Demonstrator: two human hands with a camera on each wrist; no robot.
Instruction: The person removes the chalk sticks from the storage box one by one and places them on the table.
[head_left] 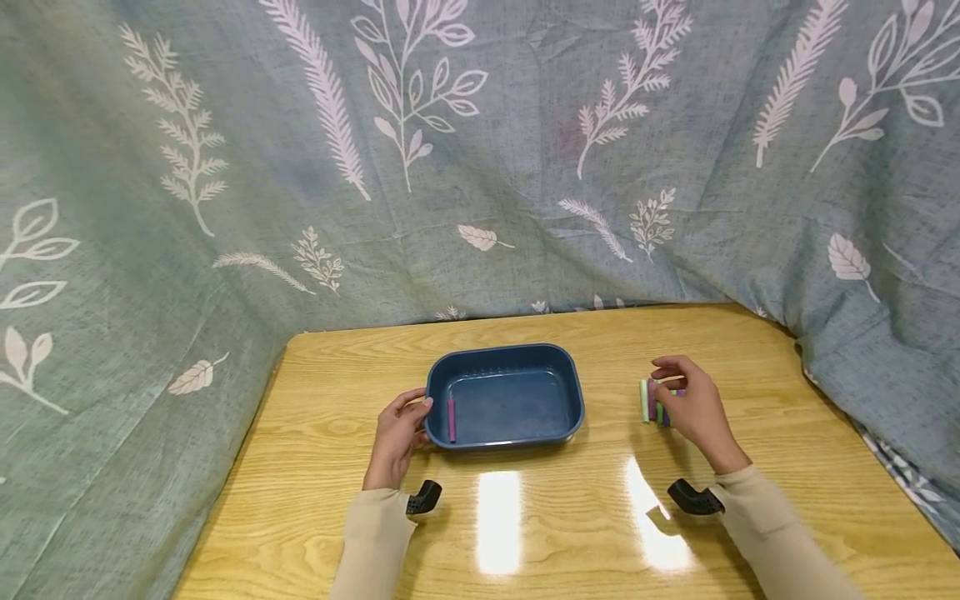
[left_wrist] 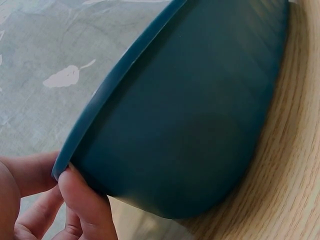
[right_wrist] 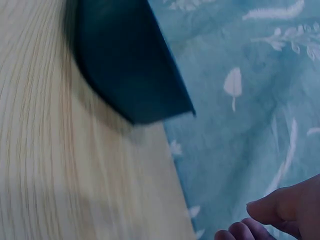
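A dark blue rectangular plastic tub [head_left: 506, 442] with rounded corners stands on the table. My left hand [head_left: 395, 433] pinches its left rim, thumb on one side and fingers on the other, as the left wrist view also shows. Inside the tub, along its left end, lies one purple stick [head_left: 452, 421]. On the right, my right hand [head_left: 692, 408] is over a short row of slim sticks [head_left: 644, 402] in pale green, purple and other colours. Its thumb and fingers are apart at the row, and the hand covers part of the sticks.
The wooden table [head_left: 337, 367] reaches back to a grey-green curtain [head_left: 480, 192] with white leaf prints, which also hangs along both sides. Black wrist devices [head_left: 425, 497] sit at both cuffs. Bright reflections lie on the tabletop near the front.
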